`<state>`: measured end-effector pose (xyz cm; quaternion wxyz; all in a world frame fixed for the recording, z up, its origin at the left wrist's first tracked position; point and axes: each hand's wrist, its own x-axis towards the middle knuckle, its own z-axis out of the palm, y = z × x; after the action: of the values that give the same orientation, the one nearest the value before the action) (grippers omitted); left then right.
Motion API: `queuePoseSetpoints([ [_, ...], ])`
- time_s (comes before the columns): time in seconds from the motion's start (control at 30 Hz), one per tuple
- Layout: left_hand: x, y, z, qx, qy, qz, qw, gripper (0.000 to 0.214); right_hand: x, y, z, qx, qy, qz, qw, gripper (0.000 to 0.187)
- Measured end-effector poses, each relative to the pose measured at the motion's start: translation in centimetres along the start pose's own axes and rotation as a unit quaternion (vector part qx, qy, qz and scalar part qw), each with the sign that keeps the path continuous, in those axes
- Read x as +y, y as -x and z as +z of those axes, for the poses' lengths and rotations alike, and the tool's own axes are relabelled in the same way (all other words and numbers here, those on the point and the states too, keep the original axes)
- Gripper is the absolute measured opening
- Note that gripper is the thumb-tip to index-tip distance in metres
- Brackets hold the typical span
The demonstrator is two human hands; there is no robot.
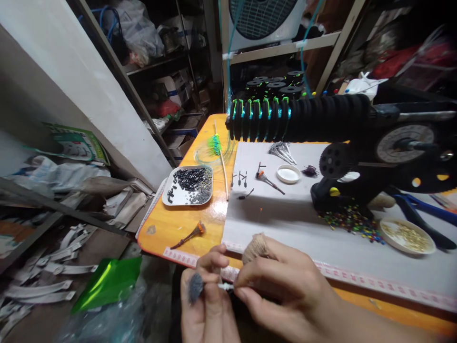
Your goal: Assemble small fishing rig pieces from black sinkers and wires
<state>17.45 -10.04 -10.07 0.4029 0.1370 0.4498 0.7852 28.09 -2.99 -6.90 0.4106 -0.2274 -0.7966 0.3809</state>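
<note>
At the front edge of the table my left hand [210, 307] is closed around a small bundle with a round grey tuft [195, 288] and a thin white stem [225, 286]. My right hand [285, 281] pinches at the far end of that stem; what lies between its fingertips is partly hidden. Beige tape [255, 247] wraps one finger of the right hand. Just beyond the left hand, an orange-tipped brown bundle [193, 234] lies on the yellow table [210, 216]. Similar grey-and-white bundles [282, 151] rest further back on the white board [285, 214].
A white tray [163, 197] of small black pieces stands at left. A black geared winder [303, 116] with green-blue line overhangs the board. Coloured beads [353, 221] and a dish [383, 233] of gold pieces are at right. A tape measure [378, 282] runs along the front.
</note>
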Motion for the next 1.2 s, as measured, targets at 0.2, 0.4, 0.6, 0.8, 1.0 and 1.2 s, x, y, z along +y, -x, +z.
queuePoseSetpoints([
  [0.2,2.3,-2.1,-1.1,-0.049,0.154,-0.025,0.987,0.020,0.1,-0.3,-0.5,0.008,0.007,-0.008,1.000,0.013],
  [0.4,6.7,-7.9,-3.6,-0.168,-0.161,0.167,0.958,0.016,-0.4,-0.6,-1.1,-0.012,-0.001,0.057,0.998,0.014],
  [0.6,8.2,-12.5,-4.2,-0.223,-0.582,0.263,0.736,0.019,-0.4,-0.9,-1.1,-0.024,-0.028,0.104,0.994,0.011],
  [0.8,7.3,-13.3,-3.6,-0.267,-0.665,0.168,0.677,0.020,0.2,-0.7,-1.0,-0.029,-0.025,0.112,0.993,0.015],
  [1.0,5.7,-8.7,-3.2,-0.170,-0.527,0.104,0.826,0.020,0.5,-0.6,-0.6,0.010,-0.074,0.120,0.990,0.011],
  [1.2,1.9,-2.9,-1.4,-0.058,-0.263,-0.045,0.962,0.039,0.7,-0.8,-0.5,0.058,-0.135,0.124,0.981,0.009],
])
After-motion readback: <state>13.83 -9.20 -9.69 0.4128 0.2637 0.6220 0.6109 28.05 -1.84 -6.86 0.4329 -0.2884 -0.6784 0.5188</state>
